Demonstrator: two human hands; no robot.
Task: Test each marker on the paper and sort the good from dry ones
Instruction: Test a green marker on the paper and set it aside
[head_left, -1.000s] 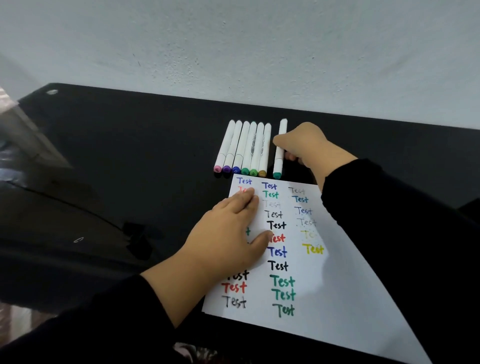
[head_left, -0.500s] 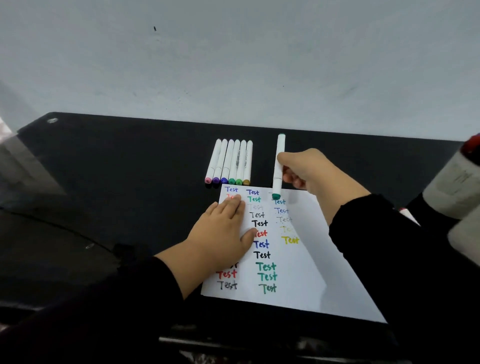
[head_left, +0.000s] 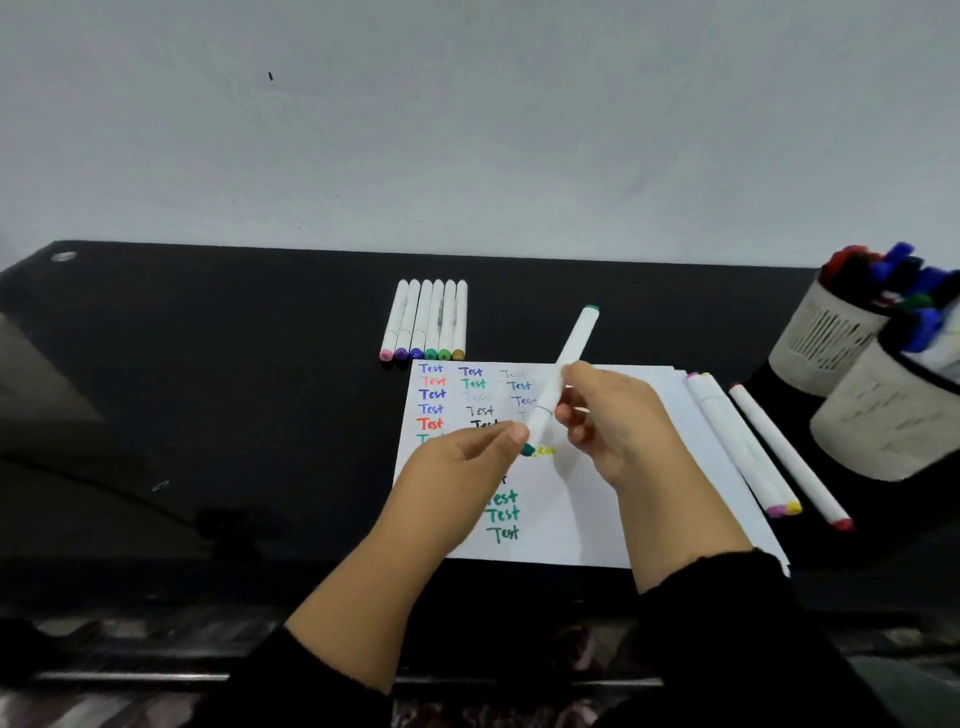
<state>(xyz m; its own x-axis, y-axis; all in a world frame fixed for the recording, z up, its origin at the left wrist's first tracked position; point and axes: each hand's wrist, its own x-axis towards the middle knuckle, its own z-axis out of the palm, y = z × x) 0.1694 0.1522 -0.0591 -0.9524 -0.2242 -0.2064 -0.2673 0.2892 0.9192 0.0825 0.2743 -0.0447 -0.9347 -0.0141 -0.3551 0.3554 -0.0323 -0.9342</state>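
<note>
A white paper (head_left: 582, 525) covered with coloured "Test" words lies on the black table (head_left: 234, 389). Above the paper's middle, my right hand (head_left: 618, 431) grips the barrel of a white marker with teal ends (head_left: 574, 353), tilted with its far end up to the right. My left hand (head_left: 462, 473) pinches the marker's lower capped end. A row of several white markers (head_left: 426, 322) lies side by side just beyond the paper's top left corner. Right of the paper lie three more white markers (head_left: 748, 447).
Two pale cylindrical holders (head_left: 831, 338) full of red, blue and black pens stand at the right edge of the table. A pale wall rises behind the table. A dark cable crosses the table at the left.
My right hand lifted the teal marker off the table and brought it over the paper. My left hand left the paper and took hold of the marker's lower end.
</note>
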